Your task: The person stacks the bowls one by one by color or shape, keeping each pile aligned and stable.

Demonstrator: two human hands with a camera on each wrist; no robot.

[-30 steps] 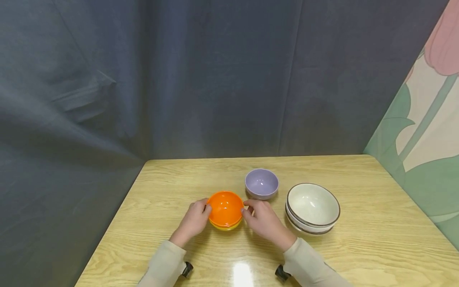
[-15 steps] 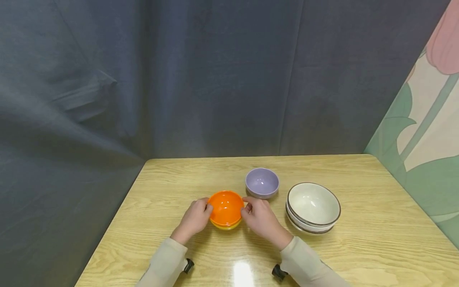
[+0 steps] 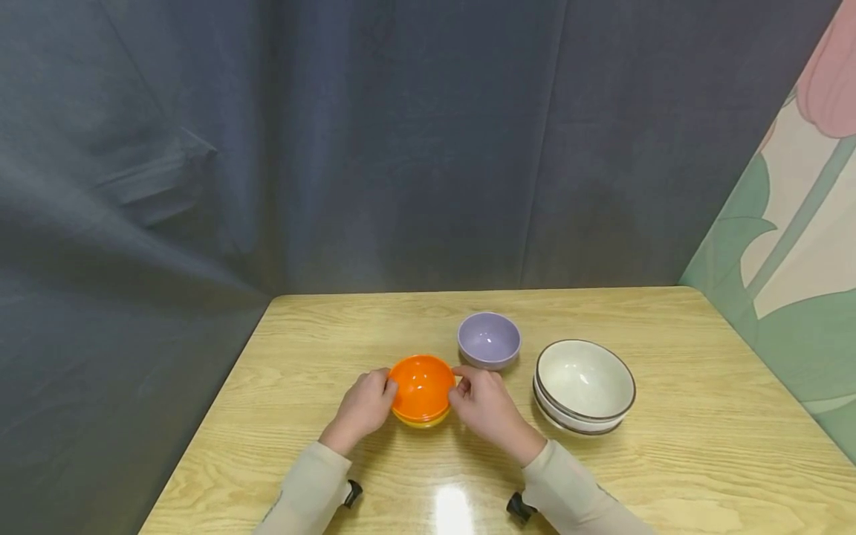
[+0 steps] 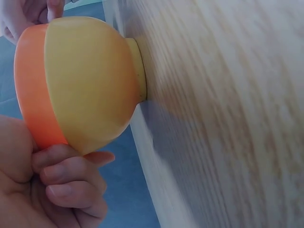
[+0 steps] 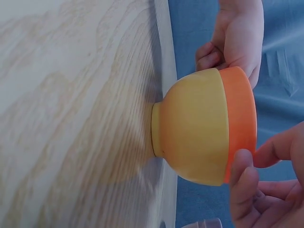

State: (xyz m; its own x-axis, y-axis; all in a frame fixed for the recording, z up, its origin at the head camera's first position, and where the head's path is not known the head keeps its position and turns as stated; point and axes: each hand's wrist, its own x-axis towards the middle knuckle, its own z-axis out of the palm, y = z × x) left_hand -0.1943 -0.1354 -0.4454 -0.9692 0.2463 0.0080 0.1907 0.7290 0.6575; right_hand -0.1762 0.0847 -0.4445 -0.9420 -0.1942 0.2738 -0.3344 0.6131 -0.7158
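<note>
An orange bowl (image 3: 421,388) sits nested inside a yellow bowl (image 4: 90,80), its orange rim band standing above the yellow one. The yellow bowl's foot rests on the wooden table, upright. My left hand (image 3: 364,407) pinches the orange bowl's rim on the left side, thumb over the edge. On the opposite side my right hand (image 3: 490,409) pinches the same rim between thumb and index finger; the right wrist view shows its fingers (image 5: 243,175) against the orange band. Behind my right hand stands a purple bowl (image 3: 488,340).
Two white bowls with dark rims (image 3: 584,383) are stacked to the right of my right hand. The wooden table (image 3: 321,334) ends at a dark blue curtain (image 3: 414,148) behind. A floral-patterned surface (image 3: 802,297) borders the right side.
My right hand has shifted very slightly to the left at the orange bowl's rim. My left hand and all the bowls look unchanged.
</note>
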